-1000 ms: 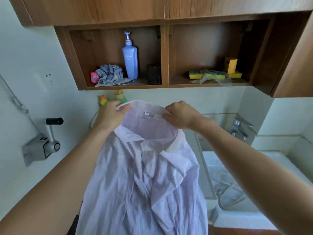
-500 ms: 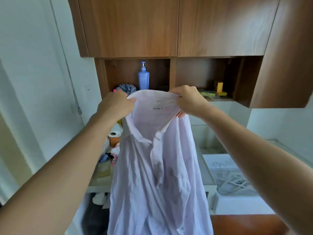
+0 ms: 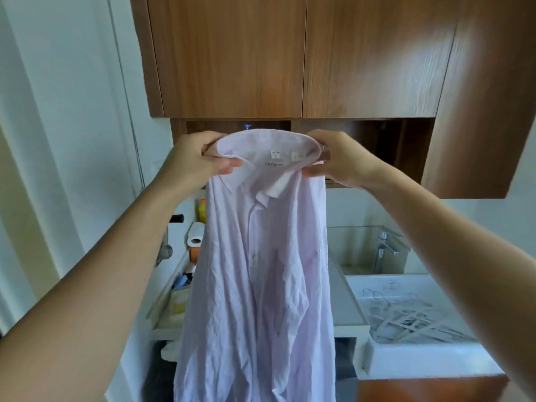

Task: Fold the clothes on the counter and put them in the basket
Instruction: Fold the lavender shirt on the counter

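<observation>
I'm seeing the shirt (image 3: 261, 271) riding higher than a second ago, now hanging full length down past the worktop (image 3: 345, 300) front edge. Left grip (image 3: 198, 161) and right grip (image 3: 342, 161) are both clamping the collar (image 3: 269, 145) ends. I'm judging it shaken out and ready for laying flat. Folding isn't starting yet, and the basket isn't showing.

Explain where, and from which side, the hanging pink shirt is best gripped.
At both ends of the collar, one hand from each side, as the left hand and right hand grip the shirt: the collar looks stiffest, and the body hangs straight below.
</observation>
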Action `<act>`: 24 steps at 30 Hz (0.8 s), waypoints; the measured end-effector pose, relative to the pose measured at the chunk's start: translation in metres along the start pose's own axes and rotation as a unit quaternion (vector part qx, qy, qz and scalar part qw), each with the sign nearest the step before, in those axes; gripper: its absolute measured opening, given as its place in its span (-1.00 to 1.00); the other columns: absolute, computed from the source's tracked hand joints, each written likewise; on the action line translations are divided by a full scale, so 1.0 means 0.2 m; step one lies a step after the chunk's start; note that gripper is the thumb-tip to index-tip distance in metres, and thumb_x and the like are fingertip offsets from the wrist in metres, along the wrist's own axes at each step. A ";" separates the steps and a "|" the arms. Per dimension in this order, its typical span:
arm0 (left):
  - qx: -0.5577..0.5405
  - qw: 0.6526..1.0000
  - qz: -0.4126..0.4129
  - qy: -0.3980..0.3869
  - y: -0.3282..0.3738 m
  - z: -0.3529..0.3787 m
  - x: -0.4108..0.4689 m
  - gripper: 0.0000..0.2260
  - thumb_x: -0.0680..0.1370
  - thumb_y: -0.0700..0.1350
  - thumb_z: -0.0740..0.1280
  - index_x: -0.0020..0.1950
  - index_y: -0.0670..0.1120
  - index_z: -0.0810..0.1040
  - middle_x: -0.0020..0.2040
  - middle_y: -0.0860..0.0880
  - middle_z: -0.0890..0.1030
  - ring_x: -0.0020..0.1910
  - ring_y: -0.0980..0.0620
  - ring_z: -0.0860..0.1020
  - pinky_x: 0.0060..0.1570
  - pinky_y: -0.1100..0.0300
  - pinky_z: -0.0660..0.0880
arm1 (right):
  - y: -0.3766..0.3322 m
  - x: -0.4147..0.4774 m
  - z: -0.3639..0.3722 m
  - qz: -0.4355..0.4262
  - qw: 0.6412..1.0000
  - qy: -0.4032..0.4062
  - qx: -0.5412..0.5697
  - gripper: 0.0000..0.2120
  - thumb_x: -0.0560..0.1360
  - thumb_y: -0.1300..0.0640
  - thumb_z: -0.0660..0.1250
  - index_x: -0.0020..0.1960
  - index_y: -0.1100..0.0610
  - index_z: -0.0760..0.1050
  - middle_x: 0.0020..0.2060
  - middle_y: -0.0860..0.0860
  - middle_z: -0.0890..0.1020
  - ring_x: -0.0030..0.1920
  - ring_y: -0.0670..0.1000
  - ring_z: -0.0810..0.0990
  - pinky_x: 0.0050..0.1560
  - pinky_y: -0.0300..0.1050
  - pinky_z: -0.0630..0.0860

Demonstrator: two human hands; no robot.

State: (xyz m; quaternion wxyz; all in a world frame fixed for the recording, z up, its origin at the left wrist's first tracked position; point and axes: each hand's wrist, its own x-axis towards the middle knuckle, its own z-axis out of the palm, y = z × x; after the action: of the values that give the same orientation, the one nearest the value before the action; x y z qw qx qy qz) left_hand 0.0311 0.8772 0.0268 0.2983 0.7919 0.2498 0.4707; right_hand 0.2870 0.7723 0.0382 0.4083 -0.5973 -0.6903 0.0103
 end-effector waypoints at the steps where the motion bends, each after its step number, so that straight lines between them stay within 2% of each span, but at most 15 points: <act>1: -0.008 1.000 0.008 0.017 0.01 0.00 0.01 -0.81 0.53 -0.30 0.43 0.13 -0.17 0.64 -0.05 -0.07 0.70 -0.06 0.00 0.71 -0.21 0.24 0.62 | 0.00 0.00 -0.02 0.005 0.999 0.020 0.032 -0.76 0.39 0.38 0.50 0.01 0.16 0.61 -0.15 0.11 0.70 -0.13 0.04 0.72 0.02 0.01 0.66; 3: -0.025 0.998 0.016 0.049 0.00 0.01 0.05 -0.95 0.57 -0.28 0.38 0.02 -0.22 0.62 -0.10 -0.13 0.69 -0.17 -0.06 0.72 -0.16 0.10 0.67 | 0.01 0.01 -0.05 0.012 0.995 0.049 0.085 -0.94 0.50 0.33 0.41 -0.03 0.25 0.63 -0.36 0.13 0.67 -0.32 0.08 0.70 -0.21 -0.02 0.67; 6: -0.014 0.998 -0.004 0.059 -0.06 0.08 0.12 -0.93 0.59 -0.22 0.38 -0.08 -0.19 0.58 -0.12 -0.18 0.69 -0.26 -0.07 0.72 -0.34 0.14 0.63 | 0.07 0.04 -0.07 0.036 0.994 0.064 0.077 -0.90 0.56 0.22 0.37 0.02 0.23 0.64 -0.45 0.05 0.66 -0.40 0.12 0.69 -0.35 -0.06 0.64; 9: -0.006 0.998 -0.053 0.036 -0.19 0.21 0.20 -0.92 0.57 -0.17 0.42 -0.04 -0.18 0.61 -0.09 -0.17 0.69 -0.27 -0.08 0.72 -0.19 0.02 0.65 | 0.21 0.07 -0.02 0.089 0.993 0.060 0.038 -0.90 0.58 0.20 0.35 -0.02 0.22 0.61 -0.43 0.07 0.67 -0.39 0.10 0.70 -0.34 -0.06 0.66; 12: -0.001 0.995 -0.095 0.017 -0.39 0.37 0.29 -0.95 0.54 -0.16 0.44 -0.04 -0.12 0.64 -0.08 -0.15 0.71 -0.27 -0.09 0.72 -0.16 0.03 0.62 | 0.43 0.11 0.06 0.116 0.992 0.055 0.019 -0.85 0.57 0.21 0.33 -0.16 0.23 0.55 -0.46 0.07 0.67 -0.42 0.06 0.70 -0.36 -0.13 0.64; 16: -0.020 0.989 -0.149 0.015 -0.68 0.58 0.48 -0.94 0.51 -0.23 0.47 -0.09 -0.09 0.65 -0.11 -0.13 0.72 -0.20 -0.13 0.72 -0.08 0.01 0.64 | 0.86 0.28 0.21 0.139 0.989 0.036 0.034 -0.88 0.57 0.21 0.34 -0.10 0.25 0.58 -0.39 0.09 0.70 -0.38 0.03 0.71 -0.27 -0.10 0.68; 18: -0.018 0.984 -0.176 0.018 -0.81 0.72 0.58 -0.91 0.50 -0.27 0.46 -0.10 -0.09 0.64 -0.09 -0.17 0.71 -0.14 -0.16 0.71 -0.04 0.02 0.64 | 1.10 0.37 0.30 0.151 0.986 0.030 0.058 -0.90 0.57 0.19 0.36 -0.11 0.17 0.60 -0.34 0.08 0.71 -0.36 0.02 0.71 -0.21 -0.04 0.69; 20: 0.009 0.982 -0.189 0.015 -0.95 0.86 0.68 -0.85 0.47 -0.27 0.48 -0.17 -0.02 0.65 -0.08 -0.23 0.69 -0.09 -0.20 0.69 0.03 -0.07 0.62 | 1.35 0.45 0.39 0.170 0.983 0.027 0.067 -0.84 0.55 0.18 0.37 -0.21 0.11 0.55 -0.36 0.08 0.70 -0.35 0.03 0.71 -0.16 0.07 0.68; 22: 0.044 0.981 -0.191 0.004 -1.13 0.99 0.78 -0.82 0.41 -0.22 0.51 -0.28 0.06 0.67 -0.18 -0.15 0.70 -0.12 -0.18 0.67 0.06 -0.19 0.60 | 1.60 0.51 0.47 0.184 0.982 0.025 0.040 -0.78 0.51 0.15 0.38 -0.28 0.17 0.47 -0.39 0.06 0.68 -0.32 0.08 0.70 -0.15 0.10 0.65; 24: 0.063 0.979 -0.194 -0.001 -1.29 1.11 0.87 -0.79 0.43 -0.26 0.49 -0.31 0.04 0.65 -0.35 0.04 0.65 -0.25 -0.01 0.61 -0.04 -0.15 0.61 | 1.82 0.56 0.54 0.201 0.979 0.016 0.036 -0.83 0.48 0.17 0.34 -0.24 0.24 0.46 -0.36 0.09 0.67 -0.24 0.18 0.69 -0.14 0.12 0.62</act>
State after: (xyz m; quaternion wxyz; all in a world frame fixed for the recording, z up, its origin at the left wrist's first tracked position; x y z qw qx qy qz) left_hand 0.2749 1.1216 -0.1363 0.3338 0.7462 0.4273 0.3862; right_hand 0.5272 1.0206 -0.1554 0.4300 -0.7089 -0.5485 0.1081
